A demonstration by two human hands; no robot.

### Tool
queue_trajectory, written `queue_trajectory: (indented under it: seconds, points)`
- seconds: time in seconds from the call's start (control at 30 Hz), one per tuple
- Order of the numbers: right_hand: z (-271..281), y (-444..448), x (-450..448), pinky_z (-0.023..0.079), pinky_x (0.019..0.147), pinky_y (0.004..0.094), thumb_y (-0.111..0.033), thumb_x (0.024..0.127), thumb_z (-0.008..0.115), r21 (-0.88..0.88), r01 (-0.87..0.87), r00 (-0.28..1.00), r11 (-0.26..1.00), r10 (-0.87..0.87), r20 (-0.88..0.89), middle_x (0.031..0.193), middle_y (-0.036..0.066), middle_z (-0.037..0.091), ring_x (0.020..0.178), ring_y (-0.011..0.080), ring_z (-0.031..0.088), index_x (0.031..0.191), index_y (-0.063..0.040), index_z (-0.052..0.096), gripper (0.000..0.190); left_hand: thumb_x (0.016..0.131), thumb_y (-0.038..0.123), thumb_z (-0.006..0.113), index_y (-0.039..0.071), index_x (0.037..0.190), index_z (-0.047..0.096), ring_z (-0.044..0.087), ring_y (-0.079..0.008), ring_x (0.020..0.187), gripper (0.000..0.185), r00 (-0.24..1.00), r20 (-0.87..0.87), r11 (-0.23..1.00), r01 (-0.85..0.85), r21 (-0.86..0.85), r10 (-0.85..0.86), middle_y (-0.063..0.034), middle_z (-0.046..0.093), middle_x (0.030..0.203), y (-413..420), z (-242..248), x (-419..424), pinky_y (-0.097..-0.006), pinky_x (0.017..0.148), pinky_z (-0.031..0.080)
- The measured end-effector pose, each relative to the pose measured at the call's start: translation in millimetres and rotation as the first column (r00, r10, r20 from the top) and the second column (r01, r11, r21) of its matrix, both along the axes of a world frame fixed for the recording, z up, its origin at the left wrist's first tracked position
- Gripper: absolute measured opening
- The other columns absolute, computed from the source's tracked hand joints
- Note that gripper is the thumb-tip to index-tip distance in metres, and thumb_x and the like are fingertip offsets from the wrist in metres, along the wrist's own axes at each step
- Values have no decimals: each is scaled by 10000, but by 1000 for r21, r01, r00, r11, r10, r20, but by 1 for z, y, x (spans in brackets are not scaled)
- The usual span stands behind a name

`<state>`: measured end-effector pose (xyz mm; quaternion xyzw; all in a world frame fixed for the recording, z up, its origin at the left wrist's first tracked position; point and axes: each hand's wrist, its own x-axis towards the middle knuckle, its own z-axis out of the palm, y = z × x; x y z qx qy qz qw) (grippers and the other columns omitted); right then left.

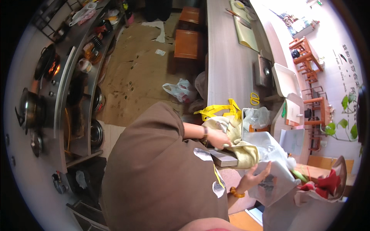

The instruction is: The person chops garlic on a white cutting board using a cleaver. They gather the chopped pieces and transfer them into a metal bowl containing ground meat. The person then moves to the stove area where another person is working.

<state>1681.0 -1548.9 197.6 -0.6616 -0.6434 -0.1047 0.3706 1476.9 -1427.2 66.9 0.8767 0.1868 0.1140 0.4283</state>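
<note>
My left hand (pixel 218 139), with a dark band at the wrist, has its fingers curled into a pale yellow cloth (pixel 245 152); some fingertips are hidden in the folds. The cloth bunches over a grey board-like block (pixel 224 158) at the counter's near edge. My right hand (pixel 253 177), wearing an amber bead bracelet, is spread with its fingers apart beside a white translucent plastic bag (pixel 273 184); whether it touches the bag is unclear. Yellow straps (pixel 218 109) lie just beyond the cloth, next to a wire-rimmed holder with a clear plastic bag (pixel 261 117).
Yellow-handled scissors (pixel 254 98), a metal container (pixel 263 70) and a white tray (pixel 286 80) are farther along the counter (pixel 224 57). A lit stove burner (pixel 54 69) and a steel pot (pixel 30 108) stand at left. A plastic bag (pixel 180 90) and wooden stools (pixel 186 43) are on the floor.
</note>
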Motion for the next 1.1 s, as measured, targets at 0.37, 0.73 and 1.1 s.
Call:
queue_trajectory:
  seconds: [0.37,0.73,1.1]
  points:
    - [3,48,-115,445,927,430,-214,876,659,-673,-535,751,511,652,-102,1185,219,618,1055,378,588,1376,-26,473,565,829,173,613,79,1320,559,540,-315,1218,502,863,-309,905,-426,-15,401,-135,490,1415,-38,2,-177,-428,987,469]
    - [-57,141,-400,537,797,389,-196,885,605,-678,-734,129,-46,970,-206,1028,182,673,939,318,664,1279,-32,534,433,933,228,616,55,1435,434,403,-247,1365,562,529,467,567,-31,-823,708,-95,308,1552,-22,100,-370,-354,1097,362]
    - [71,5,-767,552,733,371,-197,873,596,-417,337,-900,-844,-159,-405,809,134,685,794,306,673,820,-8,646,203,966,85,522,44,1274,545,385,-298,1352,312,315,764,701,-672,-239,563,-154,378,1468,-59,188,-508,-428,1123,292]
